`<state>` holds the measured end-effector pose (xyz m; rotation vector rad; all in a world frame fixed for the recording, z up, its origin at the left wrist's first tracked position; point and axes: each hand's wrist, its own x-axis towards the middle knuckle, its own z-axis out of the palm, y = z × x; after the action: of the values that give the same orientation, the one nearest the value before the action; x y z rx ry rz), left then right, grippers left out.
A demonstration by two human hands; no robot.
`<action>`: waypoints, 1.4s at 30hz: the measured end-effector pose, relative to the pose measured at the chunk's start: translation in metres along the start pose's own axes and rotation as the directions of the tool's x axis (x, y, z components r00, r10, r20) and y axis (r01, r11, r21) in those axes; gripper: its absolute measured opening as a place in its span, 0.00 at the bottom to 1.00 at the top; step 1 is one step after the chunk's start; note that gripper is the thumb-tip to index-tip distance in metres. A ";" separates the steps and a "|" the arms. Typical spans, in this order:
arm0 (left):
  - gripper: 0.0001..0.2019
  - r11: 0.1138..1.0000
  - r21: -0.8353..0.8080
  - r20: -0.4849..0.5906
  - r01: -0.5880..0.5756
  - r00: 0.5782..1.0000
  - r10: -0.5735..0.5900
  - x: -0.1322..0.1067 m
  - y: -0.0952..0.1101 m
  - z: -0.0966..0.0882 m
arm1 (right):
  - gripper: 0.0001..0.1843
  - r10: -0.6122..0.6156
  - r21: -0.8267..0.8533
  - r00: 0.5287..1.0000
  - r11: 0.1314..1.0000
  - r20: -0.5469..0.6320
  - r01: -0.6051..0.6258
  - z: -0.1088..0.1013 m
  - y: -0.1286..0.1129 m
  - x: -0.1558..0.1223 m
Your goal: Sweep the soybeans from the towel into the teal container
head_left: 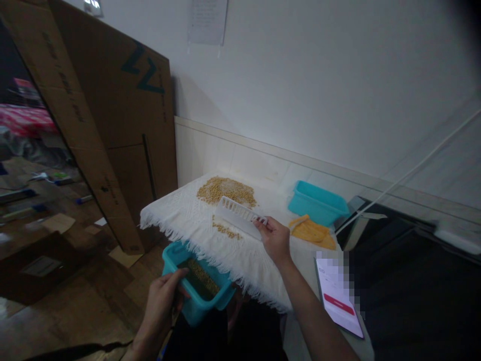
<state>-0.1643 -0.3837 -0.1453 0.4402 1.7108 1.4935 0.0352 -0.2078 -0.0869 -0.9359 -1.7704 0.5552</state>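
Observation:
My left hand grips the near rim of a turquoise plastic basket, held below the table's front edge. Soybeans lie in the bottom of that basket. In my right hand is the end of a white slotted plastic strip, pinched between thumb and fingers. The strip stands on its long edge, tilted, on the white fringed tablecloth. Behind it lies a heap of soybeans. A small line of loose soybeans is in front of the strip.
A second turquoise basket stands at the back right, with an orange cloth before it. A phone lies at the right edge. Left of the table stands a tall cardboard box; the wall is behind.

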 end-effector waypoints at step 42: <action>0.23 0.998 -0.050 0.035 0.037 0.999 -0.035 0.008 -0.007 -0.006 | 0.17 0.215 0.180 0.976 0.959 0.040 -0.218 0.009 -0.005 0.012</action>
<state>-0.1719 -0.3834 -0.1551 0.4038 1.6421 1.4916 0.0229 -0.2006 -0.0794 -1.0027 -1.6119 0.8562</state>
